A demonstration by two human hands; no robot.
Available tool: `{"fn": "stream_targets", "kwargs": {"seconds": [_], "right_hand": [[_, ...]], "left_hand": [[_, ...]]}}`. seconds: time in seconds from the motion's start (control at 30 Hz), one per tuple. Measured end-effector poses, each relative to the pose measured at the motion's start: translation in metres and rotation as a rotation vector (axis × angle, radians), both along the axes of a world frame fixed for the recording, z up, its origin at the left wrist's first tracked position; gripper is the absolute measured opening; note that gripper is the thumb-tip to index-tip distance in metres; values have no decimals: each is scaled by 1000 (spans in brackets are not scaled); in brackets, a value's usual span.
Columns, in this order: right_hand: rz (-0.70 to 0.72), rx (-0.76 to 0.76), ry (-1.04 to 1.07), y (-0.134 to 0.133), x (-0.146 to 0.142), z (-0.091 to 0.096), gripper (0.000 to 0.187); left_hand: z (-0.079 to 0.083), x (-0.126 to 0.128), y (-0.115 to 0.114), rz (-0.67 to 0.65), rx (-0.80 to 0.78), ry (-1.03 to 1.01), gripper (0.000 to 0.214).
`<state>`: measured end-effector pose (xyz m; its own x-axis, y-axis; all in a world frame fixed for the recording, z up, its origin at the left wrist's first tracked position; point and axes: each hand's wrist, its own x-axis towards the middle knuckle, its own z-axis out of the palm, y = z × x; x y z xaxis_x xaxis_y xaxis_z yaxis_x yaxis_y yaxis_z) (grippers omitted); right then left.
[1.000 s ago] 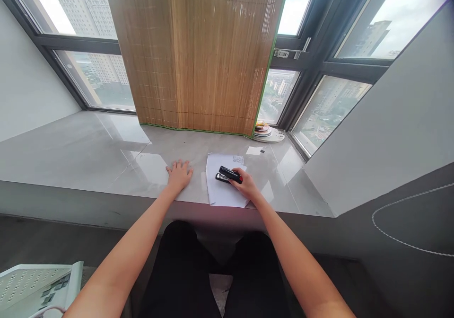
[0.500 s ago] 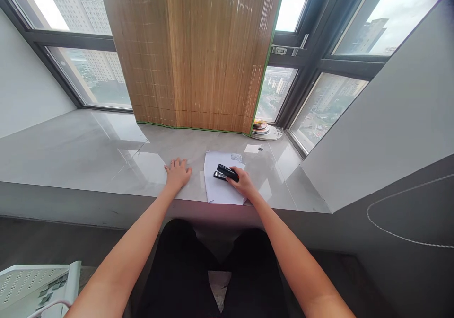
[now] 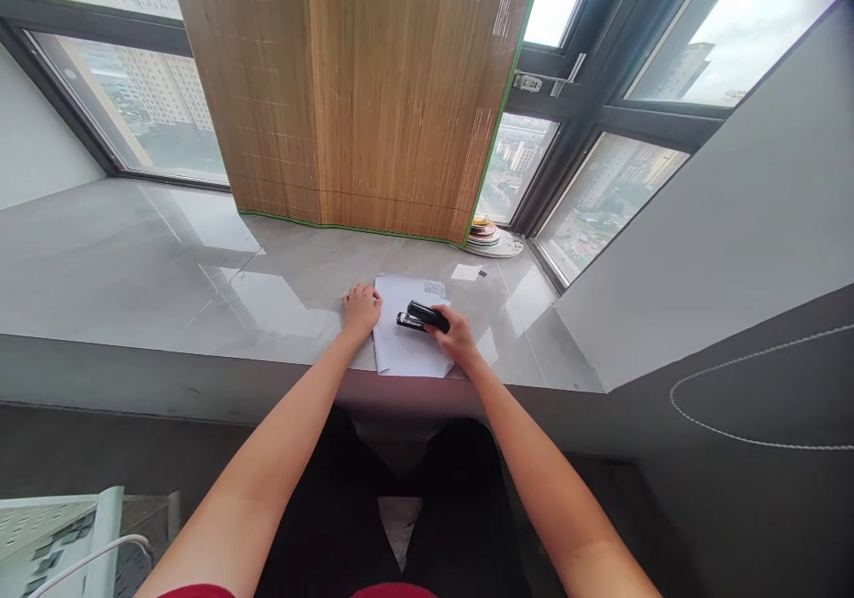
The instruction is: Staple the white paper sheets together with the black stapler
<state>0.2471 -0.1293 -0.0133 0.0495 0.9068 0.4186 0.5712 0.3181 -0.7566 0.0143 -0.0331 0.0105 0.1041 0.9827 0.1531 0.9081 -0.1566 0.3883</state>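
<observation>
A black stapler is in my right hand, the fingers wrapped around its rear end. Its jaws point left and stand apart, above the white paper. The paper lies on the grey windowsill and has a small printed block near its top right corner. At the paper's left edge is my left hand, fingers drawn together and curled, with the thumb side against the edge. The fingertips are partly hidden, and how firmly they grip the paper is hard to make out.
The glossy windowsill ends in a front edge close to my knees. A bamboo blind hangs behind the paper. Stacked plates stand at the back right, near a small white slip. A beaded cord loops at the right.
My left hand has moved right to the paper's left edge, and its spread fingers have drawn together. My right hand still holds the stapler over the paper. The view has shifted slightly.
</observation>
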Motion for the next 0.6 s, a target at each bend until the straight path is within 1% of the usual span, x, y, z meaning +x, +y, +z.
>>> {"fn": "stream_targets", "kwargs": {"seconds": [0.1, 0.17, 0.27, 0.37, 0.47, 0.6], "right_hand": [[-132, 33, 96, -5, 6, 5, 38], [-249, 51, 123, -5, 20, 10, 41], [-394, 55, 95, 1, 54, 18, 43], [-491, 13, 51, 9, 89, 21, 43], [-507, -38, -5, 13, 107, 14, 41], [-457, -67, -65, 13, 109, 2, 39]], "left_hand": [[0, -8, 1, -12, -23, -48, 15], [0, -9, 0, -19, -19, -62, 18], [0, -7, -1, -32, -13, -77, 23], [-1, -6, -2, -32, -13, -81, 25], [-3, -6, -1, -25, -12, -86, 27], [-5, -6, -1, -2, 8, -103, 27]]}}
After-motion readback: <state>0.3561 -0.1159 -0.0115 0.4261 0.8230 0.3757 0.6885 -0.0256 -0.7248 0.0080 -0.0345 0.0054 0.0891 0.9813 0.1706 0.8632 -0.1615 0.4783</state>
